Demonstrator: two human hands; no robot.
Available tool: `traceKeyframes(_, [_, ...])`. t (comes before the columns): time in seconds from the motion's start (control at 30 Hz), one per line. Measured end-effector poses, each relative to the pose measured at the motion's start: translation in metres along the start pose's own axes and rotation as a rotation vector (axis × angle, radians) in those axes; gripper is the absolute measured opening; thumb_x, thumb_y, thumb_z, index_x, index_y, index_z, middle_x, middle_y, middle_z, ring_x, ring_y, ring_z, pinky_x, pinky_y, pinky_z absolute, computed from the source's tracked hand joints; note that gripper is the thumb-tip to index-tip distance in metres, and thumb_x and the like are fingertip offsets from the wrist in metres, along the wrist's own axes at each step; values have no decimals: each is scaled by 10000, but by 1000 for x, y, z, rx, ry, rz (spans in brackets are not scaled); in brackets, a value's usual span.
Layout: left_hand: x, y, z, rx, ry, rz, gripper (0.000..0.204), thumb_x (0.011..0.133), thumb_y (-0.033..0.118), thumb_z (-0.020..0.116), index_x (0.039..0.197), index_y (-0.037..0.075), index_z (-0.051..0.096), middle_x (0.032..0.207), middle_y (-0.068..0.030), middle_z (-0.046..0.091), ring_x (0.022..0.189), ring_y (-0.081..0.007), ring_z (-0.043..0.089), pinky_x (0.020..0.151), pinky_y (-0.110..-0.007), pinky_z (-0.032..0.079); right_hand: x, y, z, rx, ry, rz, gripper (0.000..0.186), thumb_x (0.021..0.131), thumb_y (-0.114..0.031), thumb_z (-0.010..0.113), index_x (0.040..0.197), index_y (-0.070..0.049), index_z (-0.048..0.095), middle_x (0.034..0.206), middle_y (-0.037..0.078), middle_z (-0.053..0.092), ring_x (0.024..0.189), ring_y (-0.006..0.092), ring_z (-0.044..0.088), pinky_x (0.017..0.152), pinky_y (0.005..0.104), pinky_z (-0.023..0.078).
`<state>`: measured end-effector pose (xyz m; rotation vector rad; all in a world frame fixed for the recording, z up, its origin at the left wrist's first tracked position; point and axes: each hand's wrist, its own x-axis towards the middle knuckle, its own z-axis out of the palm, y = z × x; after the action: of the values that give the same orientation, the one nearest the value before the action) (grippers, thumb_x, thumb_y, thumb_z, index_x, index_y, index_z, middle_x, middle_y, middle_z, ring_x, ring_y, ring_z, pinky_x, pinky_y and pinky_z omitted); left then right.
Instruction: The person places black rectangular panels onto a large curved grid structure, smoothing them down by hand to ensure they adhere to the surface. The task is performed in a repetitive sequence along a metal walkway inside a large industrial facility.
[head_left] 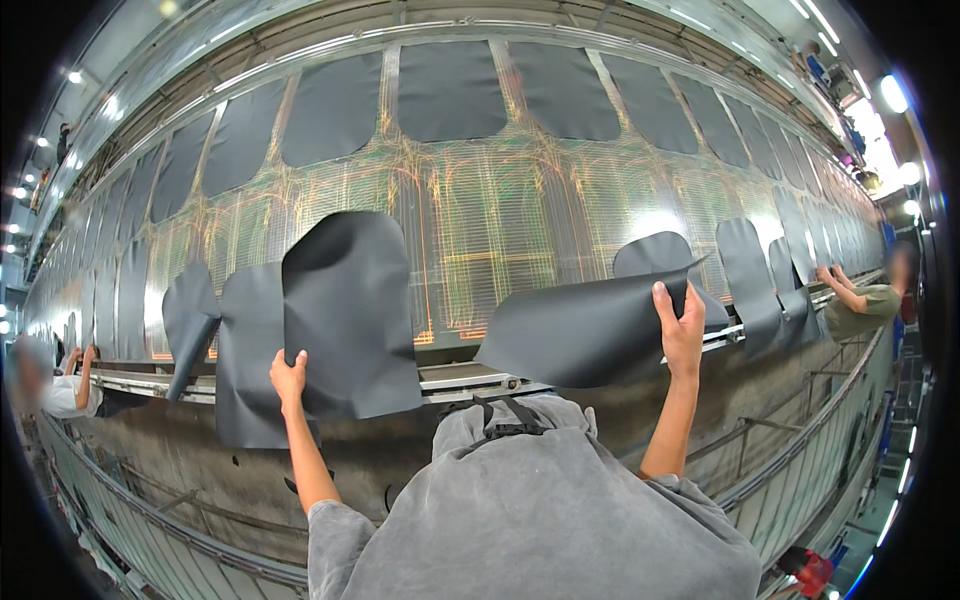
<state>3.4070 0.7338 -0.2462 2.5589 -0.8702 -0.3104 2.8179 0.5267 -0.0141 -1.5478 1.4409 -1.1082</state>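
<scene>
My left hand (289,377) pinches the left edge of a dark grey sheet piece (350,310) with a rounded far end, which hangs over the front rail. Under that edge lies another dark grey sheet (250,350), also drooping past the rail. Thumb up, my right hand (682,325) grips the right side of a second dark grey sheet piece (575,335). This one is bent into a curl above the table edge, its far corner raised beyond my fingers. Behind it, a smaller rounded piece (652,253) shows in part.
A long shiny table (480,225) marked with coloured lines carries a far row of dark sheets (450,90). More sheets (750,270) hang at the near edge to the right. A metal rail (470,380) borders the table. People work at far left (70,390) and right (860,300).
</scene>
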Motion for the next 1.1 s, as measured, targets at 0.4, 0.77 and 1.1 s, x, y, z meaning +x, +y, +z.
traceKeyframes(0.4, [-141, 295, 70, -1390, -1456, -337, 517, 993, 392, 567, 1348, 23, 495, 1234, -123, 616, 1197, -245, 570, 924, -460, 540, 28, -42, -2, 281, -135, 19, 316, 874, -64, 683, 1160, 30, 585, 1006, 40, 653, 888, 95, 600, 838, 242, 472])
traceKeyframes(0.77, [59, 461, 33, -749, -701, 295, 655, 915, 417, 661, 1322, -76, 519, 1325, -187, 577, 1255, -253, 512, 1096, -366, 347, 278, 69, 44, -205, 7, 221, 672, 889, -353, 714, 1276, 157, 508, 1225, 176, 625, 1165, 187, 563, 1016, 278, 388])
traceKeyframes(1.1, [77, 484, 12, -784, -405, 359, 562, 1013, 422, 426, 1319, -32, 555, 1434, -196, 487, 1330, -263, 444, 1103, -355, 322, 311, 56, 47, 105, 26, 56, 410, 900, -337, 712, 1078, 31, 691, 938, 26, 653, 892, 120, 557, 862, 254, 422])
